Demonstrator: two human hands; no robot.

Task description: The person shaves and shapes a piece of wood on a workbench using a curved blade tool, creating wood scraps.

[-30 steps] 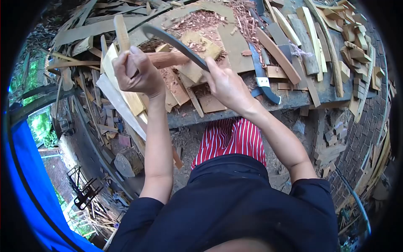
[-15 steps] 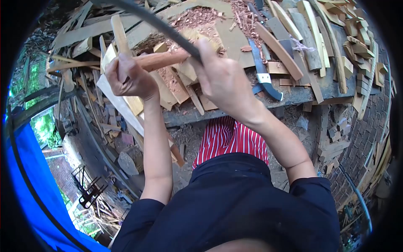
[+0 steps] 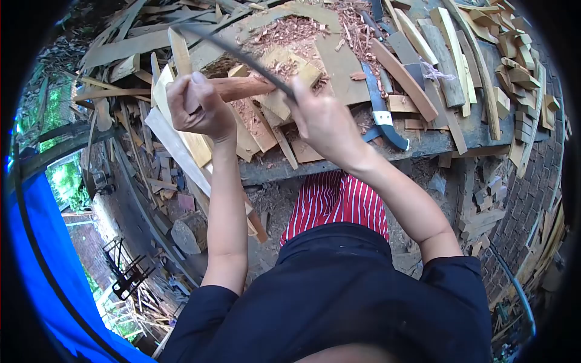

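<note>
My left hand (image 3: 201,107) is closed around the near end of a reddish, rounded stick of wood (image 3: 239,88). The stick's other end rests at a pale wooden block (image 3: 302,72) on the workbench. In my right hand (image 3: 330,124) is a long, dark, narrow blade, like a machete (image 3: 233,51); its handle is hidden in my fist. The blade slants up and left, passing over the stick's far end in this view. Reddish shavings (image 3: 290,30) lie around the block.
The workbench (image 3: 272,173) carries boards and offcuts. To the right of my right hand lies a blue-bladed tool with a white-and-black handle (image 3: 387,127). Long wood strips (image 3: 439,60) and stacked small blocks (image 3: 523,118) fill the right side. A blue tarp (image 3: 45,254) hangs at left.
The machete has come down, its far end dropping closer to the stick. My left hand and the stick have shifted slightly right and down in view.
</note>
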